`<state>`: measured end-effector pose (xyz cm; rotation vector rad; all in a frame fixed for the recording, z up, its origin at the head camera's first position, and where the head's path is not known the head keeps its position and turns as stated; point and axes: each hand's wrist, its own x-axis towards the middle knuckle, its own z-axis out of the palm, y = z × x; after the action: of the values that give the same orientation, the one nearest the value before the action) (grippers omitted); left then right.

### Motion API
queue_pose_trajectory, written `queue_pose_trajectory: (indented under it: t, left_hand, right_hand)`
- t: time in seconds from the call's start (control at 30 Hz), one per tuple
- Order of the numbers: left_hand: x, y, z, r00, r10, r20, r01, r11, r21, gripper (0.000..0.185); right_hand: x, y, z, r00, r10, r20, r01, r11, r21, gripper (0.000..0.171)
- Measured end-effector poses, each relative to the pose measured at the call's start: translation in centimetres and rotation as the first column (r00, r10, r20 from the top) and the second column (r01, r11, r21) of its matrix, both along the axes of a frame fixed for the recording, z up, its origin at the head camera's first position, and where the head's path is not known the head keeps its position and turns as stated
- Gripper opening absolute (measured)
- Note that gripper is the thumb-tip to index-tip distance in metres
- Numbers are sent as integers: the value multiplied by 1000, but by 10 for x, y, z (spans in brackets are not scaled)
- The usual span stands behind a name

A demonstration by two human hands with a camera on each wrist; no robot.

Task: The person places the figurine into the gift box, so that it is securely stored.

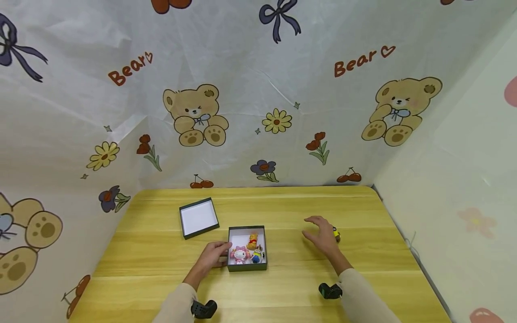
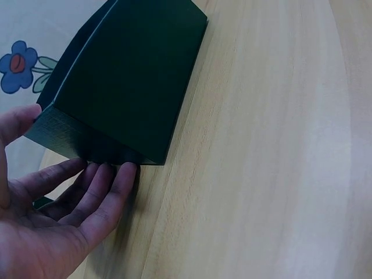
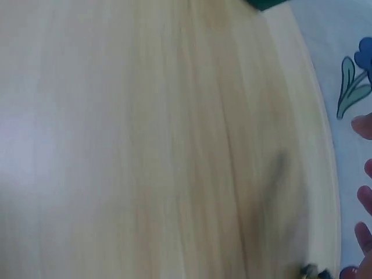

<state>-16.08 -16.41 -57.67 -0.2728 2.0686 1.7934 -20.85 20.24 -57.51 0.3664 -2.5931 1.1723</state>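
Bright, even indoor light with only soft, faint shadows and no glare. The head view is sharp but bends outward at its edges like a wide lens. The right wrist view is heavily blurred; the left wrist view is clearer.

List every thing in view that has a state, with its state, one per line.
Dark box: open, toys inside, upright on the table.
Lid: off, lying inside-up, apart from the box.
Left hand: open, fingers against the box's side.
Right hand: open, holding nothing.
Small yellow toy: loose on the table beside the right hand.
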Motion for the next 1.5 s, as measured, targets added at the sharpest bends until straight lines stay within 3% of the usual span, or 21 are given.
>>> queue_pose_trajectory:
  t: [0.13, 0.23, 0.67, 0.77, 1.0, 1.5]
  left_hand:
    - [0, 0, 0, 1000, 5, 1, -5, 1000, -7, 51]
    - [1, 0, 0, 1000, 7, 3, -7, 1000, -3, 52]
    - [-1, 0, -4, 1000, -4, -7, 5, 1000, 12, 54]
    - [0, 0, -1, 1000, -10, -1, 10, 1000, 15, 50]
    - [0, -2, -3, 1000, -4, -5, 4, 999, 33, 53]
    - [-1, -1, -3, 1000, 0, -2, 0, 1000, 17, 51]
  right_hand:
    - [2, 17, -8, 997, -20, -72, 25, 997, 73, 34]
    - [3, 28, -15, 997, -25, -78, 31, 997, 75, 37]
    - [9, 78, -26, 994, -53, 98, 42, 992, 116, 58]
    - [9, 85, -30, 989, -36, 142, 25, 996, 82, 61]
    - [11, 88, -29, 969, 20, 247, -15, 1000, -21, 60]
    - [9, 99, -25, 924, -16, 382, 23, 1000, -15, 57]
